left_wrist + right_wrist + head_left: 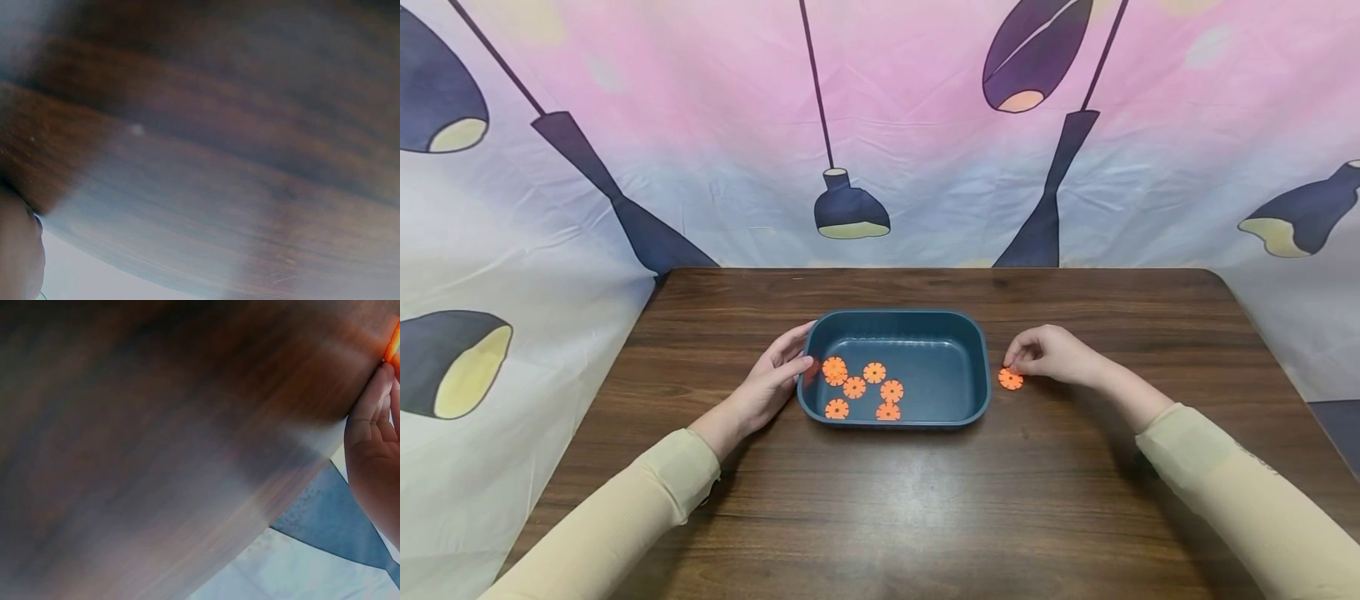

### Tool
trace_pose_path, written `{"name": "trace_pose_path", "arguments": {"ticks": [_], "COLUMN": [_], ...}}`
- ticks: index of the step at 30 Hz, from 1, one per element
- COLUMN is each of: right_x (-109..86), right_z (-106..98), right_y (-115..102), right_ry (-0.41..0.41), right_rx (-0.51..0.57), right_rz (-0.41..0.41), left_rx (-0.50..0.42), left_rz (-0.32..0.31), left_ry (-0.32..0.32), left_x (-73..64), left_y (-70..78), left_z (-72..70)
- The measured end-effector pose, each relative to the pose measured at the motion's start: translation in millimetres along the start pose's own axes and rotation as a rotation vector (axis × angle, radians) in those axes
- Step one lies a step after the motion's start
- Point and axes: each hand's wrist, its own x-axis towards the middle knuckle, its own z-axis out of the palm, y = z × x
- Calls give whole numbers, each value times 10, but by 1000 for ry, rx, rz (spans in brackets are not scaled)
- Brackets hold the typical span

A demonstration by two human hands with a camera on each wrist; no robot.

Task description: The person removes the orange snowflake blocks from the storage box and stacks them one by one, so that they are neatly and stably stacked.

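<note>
A dark blue rectangular tub [936, 367] stands on the wooden table. Several orange notched discs [874, 372] lie inside it, mostly toward the left, and a few overlap. At the tub's left side my left hand [767, 383] holds the wall, the thumb over the rim and the fingers along the outside. Just to the right of the tub, my right hand [1056, 357] pinches another orange notched disc [1011, 380] by its upper edge. Part of that disc shows at the fingertips in the right wrist view. The left wrist view shows only a bit of the left hand [19, 250].
The brown wooden table [910, 517] reaches back to a hanging cloth [910, 108] printed with dark lamps. More of the cloth hangs at the left and right sides of the table.
</note>
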Motion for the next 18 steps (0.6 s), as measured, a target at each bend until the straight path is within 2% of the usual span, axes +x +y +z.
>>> {"name": "trace_pose_path", "arguments": {"ticks": [18], "right_x": [2], "right_z": [-7], "right_y": [18], "right_ry": [3], "right_rx": [0], "right_rz": [0], "left_rx": [-4], "left_rz": [1], "left_ry": [5], "left_x": [2], "left_y": [-8], "left_z": [-1]}}
